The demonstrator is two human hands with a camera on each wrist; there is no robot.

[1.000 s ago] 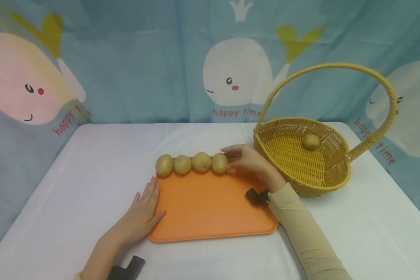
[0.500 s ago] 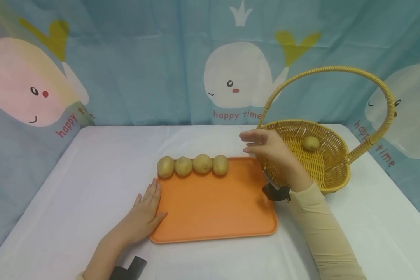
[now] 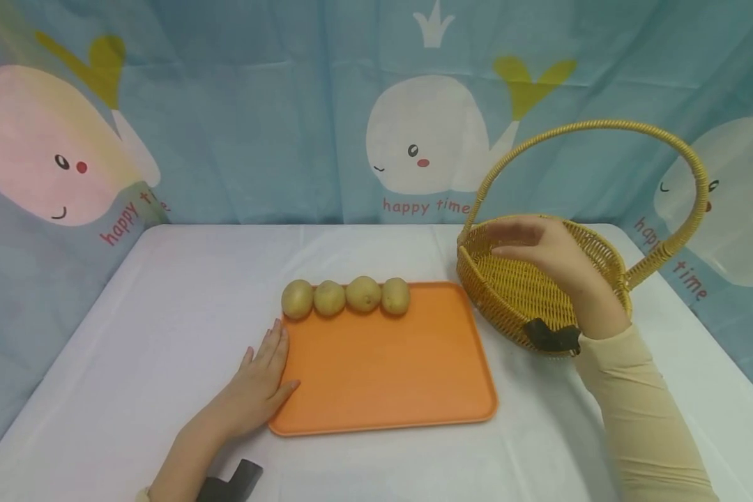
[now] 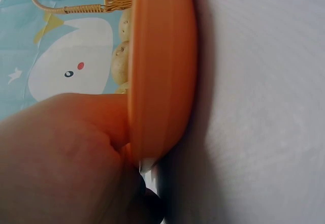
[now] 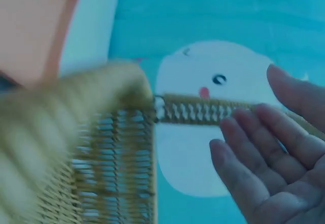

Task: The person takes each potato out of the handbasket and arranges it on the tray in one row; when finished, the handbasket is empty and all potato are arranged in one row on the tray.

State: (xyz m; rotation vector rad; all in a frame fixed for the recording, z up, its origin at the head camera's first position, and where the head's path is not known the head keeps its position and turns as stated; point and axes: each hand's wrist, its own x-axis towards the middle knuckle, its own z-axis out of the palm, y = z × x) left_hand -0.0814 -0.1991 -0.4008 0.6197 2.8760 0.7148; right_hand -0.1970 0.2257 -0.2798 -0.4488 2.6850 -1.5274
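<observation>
My left hand [image 3: 254, 387] rests along the left edge of an orange tray [image 3: 389, 369], fingers straight. The left wrist view shows that hand [image 4: 66, 153] against the tray's orange side [image 4: 165, 66]. Along the tray's far edge several potatoes stand in a row, from the leftmost potato [image 3: 298, 299] to the rightmost potato [image 3: 395, 296]. Over the yellow wicker basket [image 3: 498, 314] hovers my right hand [image 3: 555, 258], holding nothing, its fingers loosely bent. The right wrist view shows its palm [image 5: 289, 198] beside the woven wall. The potato inside the basket is hidden behind this hand.
The basket stands right of the tray, and its tall arched handle [image 3: 621, 125] rises above the right hand. A white cloth [image 3: 182, 300] covers the table. Behind it hangs a blue printed curtain [image 3: 257, 139]. Black wrist straps [image 3: 549, 337] sit at both wrists.
My right hand has left the rightmost potato in the row and moved right, over the basket, covering the potato there. The left hand stays at the tray's edge.
</observation>
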